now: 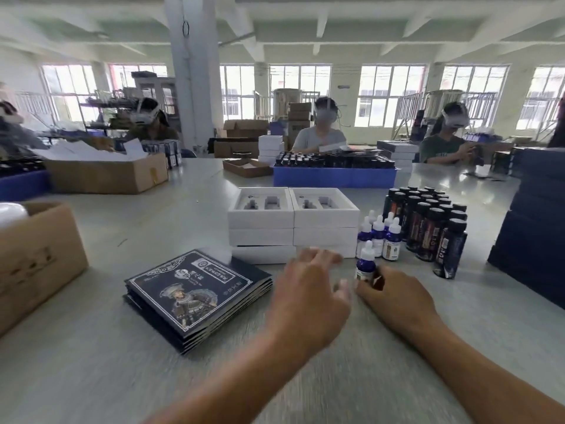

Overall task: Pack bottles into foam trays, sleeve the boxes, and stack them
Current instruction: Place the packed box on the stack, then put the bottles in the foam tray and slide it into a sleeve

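The right hand (394,296) pinches a blue dropper bottle (366,264) upright on the grey table (91,362), just before the white foam-tray boxes (293,221). The left hand (308,295) hovers beside it, fingers spread, blurred. Flat printed sleeves (195,296) lie stacked to the left.

Left hand (308,289): I see it forward, palm down, fingers spread and blurred. Right hand (394,296): forward, fingers curled, pinching.
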### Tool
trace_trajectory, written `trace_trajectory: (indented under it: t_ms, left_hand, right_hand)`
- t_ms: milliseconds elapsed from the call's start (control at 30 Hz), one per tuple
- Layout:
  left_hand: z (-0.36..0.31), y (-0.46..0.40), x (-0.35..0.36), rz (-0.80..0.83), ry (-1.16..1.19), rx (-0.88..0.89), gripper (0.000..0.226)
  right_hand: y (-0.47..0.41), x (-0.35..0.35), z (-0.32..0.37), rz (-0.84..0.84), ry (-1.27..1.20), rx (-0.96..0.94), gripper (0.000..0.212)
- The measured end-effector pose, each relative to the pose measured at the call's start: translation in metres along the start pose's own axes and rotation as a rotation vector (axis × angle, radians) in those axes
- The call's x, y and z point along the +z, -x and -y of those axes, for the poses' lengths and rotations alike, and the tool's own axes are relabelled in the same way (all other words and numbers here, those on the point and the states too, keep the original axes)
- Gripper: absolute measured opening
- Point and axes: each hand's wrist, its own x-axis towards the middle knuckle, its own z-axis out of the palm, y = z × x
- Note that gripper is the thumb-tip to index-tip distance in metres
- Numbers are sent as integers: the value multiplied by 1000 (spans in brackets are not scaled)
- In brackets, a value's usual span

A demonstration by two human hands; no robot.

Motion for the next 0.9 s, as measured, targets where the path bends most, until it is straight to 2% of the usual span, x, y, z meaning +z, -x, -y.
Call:
trace_trajectory:
  t_ms: [100,200,300,400,533,667,733,900]
  left_hand:
    - [32,-64,-33,-134,-316,39,53]
    - [63,-107,-49,-46,-605,-51,62]
    - [83,-123,-49,35,-719,-162,52]
    - [87,-124,-43,24,-785,-144,38]
    - [82,-110,-51,-42,-682,-47,33]
    - [54,-71,-68,-79,-420,46,40]
    - [36,-31,-68,-74,-402,139,40]
    - [0,64,-40,-11,-373,416,37]
  right_hand:
    - [1,-2,0,23,-7,-18,28]
    - [1,-1,-3,12,-20,-20,30]
    - [0,2,-5,15,-21,-16,31]
    - [-1,4,-7,14,-32,-1,32]
    - [0,0,-6,48,-66,12,30]
    - [1,-8,-9,-11,-295,75,19]
    - [2,-10,-10,-58,-425,107,19]
    - [5,-25,-13,-49,-645,200,18]
